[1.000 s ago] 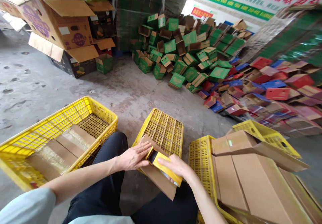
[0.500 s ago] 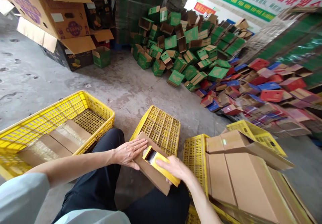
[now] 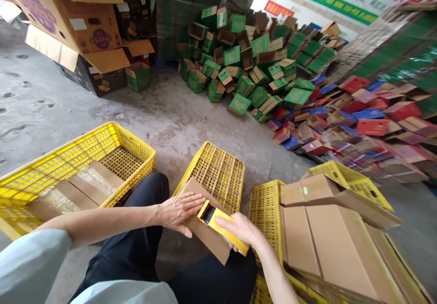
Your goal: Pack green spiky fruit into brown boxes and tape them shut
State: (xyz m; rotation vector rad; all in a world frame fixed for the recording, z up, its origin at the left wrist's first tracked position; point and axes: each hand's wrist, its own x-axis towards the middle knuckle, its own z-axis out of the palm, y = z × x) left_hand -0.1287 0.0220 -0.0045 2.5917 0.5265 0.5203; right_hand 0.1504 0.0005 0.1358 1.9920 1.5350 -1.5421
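Note:
A brown cardboard box rests on my lap, leaning against an upturned yellow crate. My left hand lies flat on the box's near-left side, fingers stretched out. My right hand is wrapped round a yellow tape dispenser, which presses on the box's top face. The dispenser's dark front end sits just right of my left fingertips.
A yellow crate with flat cardboard stands at my left. Flattened brown boxes fill yellow crates at my right. A pile of small green boxes and red and blue ones covers the concrete floor ahead. Large cartons are stacked far left.
The dispenser and my right hand have shifted slightly along the box, and the box has tipped a little. My left hand stays flat on it.

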